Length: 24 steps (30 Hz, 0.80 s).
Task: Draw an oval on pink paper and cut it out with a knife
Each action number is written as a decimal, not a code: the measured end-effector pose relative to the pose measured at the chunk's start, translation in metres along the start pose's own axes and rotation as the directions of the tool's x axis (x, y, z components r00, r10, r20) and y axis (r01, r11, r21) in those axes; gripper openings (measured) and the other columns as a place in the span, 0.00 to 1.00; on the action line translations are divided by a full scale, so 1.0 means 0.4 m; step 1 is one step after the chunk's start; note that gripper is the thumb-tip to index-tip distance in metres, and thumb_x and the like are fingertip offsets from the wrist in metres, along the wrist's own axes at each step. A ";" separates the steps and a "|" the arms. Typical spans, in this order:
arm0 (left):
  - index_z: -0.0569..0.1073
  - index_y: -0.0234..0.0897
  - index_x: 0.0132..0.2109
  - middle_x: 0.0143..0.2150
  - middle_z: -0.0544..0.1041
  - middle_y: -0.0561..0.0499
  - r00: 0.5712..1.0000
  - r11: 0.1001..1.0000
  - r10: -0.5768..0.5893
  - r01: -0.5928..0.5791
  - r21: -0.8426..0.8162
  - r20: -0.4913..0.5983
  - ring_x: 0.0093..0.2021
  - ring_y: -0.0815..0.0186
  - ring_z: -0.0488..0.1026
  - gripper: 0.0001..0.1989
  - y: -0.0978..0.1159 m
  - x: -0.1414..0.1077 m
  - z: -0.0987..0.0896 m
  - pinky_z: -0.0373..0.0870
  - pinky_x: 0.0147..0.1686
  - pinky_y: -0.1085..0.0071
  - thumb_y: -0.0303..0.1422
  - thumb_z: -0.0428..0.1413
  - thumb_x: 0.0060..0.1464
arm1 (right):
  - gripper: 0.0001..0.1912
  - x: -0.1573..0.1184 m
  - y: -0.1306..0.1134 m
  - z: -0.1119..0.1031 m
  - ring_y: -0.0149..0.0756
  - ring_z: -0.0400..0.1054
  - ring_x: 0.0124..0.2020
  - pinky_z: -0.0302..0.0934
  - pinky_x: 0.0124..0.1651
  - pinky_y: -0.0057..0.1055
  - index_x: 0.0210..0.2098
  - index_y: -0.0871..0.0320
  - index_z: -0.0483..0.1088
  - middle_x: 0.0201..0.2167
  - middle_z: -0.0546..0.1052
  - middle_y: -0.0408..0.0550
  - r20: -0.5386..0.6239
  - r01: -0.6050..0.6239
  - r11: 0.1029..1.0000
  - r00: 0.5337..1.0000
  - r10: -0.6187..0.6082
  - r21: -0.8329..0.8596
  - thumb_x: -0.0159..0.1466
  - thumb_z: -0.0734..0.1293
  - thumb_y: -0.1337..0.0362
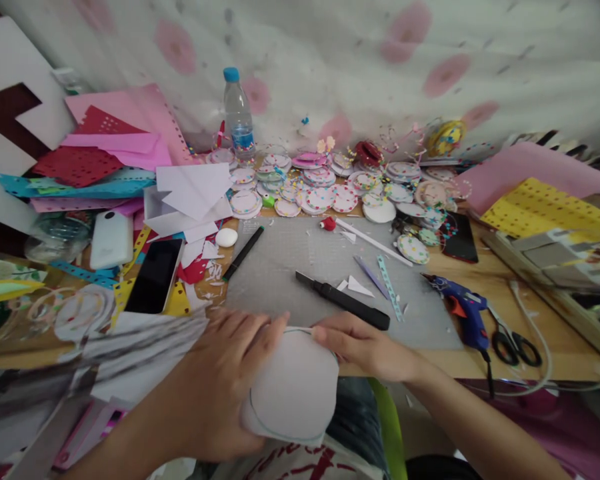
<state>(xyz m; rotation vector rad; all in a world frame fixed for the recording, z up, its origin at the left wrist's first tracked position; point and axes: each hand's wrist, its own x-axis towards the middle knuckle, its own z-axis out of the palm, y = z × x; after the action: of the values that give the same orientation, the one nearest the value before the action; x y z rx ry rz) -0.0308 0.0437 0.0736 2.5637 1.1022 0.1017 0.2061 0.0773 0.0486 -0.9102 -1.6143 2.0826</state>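
Observation:
A white piece of paper or card (295, 383) with a curved dark line drawn near its edge is held over my lap, at the table's near edge. My left hand (220, 387) grips its left side, thumb below and fingers on top. At its upper right corner, my right hand (365, 343) pinches the edge. Just beyond my hands a black utility knife (343, 300) lies on the grey cutting mat (275, 280), blade pointing left. White paper scraps (360, 287) lie beside it. A black marker (243, 253) rests at the mat's left.
Several decorated white discs (317, 197) crowd the back, near a water bottle (239, 117). A blue glue gun (463, 307) and black scissors (515, 340) lie at right. Phones (155, 277) and coloured paper (110, 143) fill the left. A box (560, 280) stands far right.

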 end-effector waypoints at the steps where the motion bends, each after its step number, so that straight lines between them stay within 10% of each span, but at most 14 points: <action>1: 0.48 0.33 0.66 0.53 0.65 0.39 1.000 1.000 0.007 -0.007 -0.005 -0.004 0.51 0.47 0.63 0.49 0.001 0.002 0.002 0.55 0.53 0.47 0.37 0.58 0.37 | 0.27 0.002 0.003 0.005 0.25 0.49 0.22 0.48 0.24 0.25 0.23 0.58 0.59 0.19 0.57 0.37 -0.010 -0.016 0.998 1.000 0.016 0.064 0.63 0.58 0.41; 13: 0.46 0.33 0.65 0.53 0.64 0.38 0.998 0.995 0.053 -0.055 -0.083 -0.030 0.52 0.47 0.62 0.52 -0.001 0.002 0.014 0.55 0.53 0.49 0.43 0.61 0.36 | 0.26 0.011 0.032 0.012 0.20 0.43 0.14 0.36 0.16 0.23 0.17 0.58 0.56 0.13 0.53 0.33 0.058 -0.099 0.881 0.995 0.082 0.463 0.59 0.67 0.47; 24: 0.45 0.34 0.64 0.55 0.64 0.37 0.993 0.990 0.018 -0.035 -0.139 -0.121 0.52 0.45 0.63 0.53 0.005 0.027 0.035 0.56 0.53 0.46 0.41 0.60 0.31 | 0.29 0.036 0.061 0.057 0.20 0.40 0.12 0.33 0.13 0.22 0.15 0.57 0.51 0.11 0.51 0.34 -0.171 0.117 0.689 0.985 0.010 0.715 0.58 0.68 0.46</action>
<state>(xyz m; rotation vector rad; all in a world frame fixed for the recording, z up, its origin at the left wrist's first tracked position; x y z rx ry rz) -0.0191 0.0463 0.0603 2.4732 1.0632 0.3315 0.1825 0.0627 0.0248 -0.6924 -0.5888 2.2384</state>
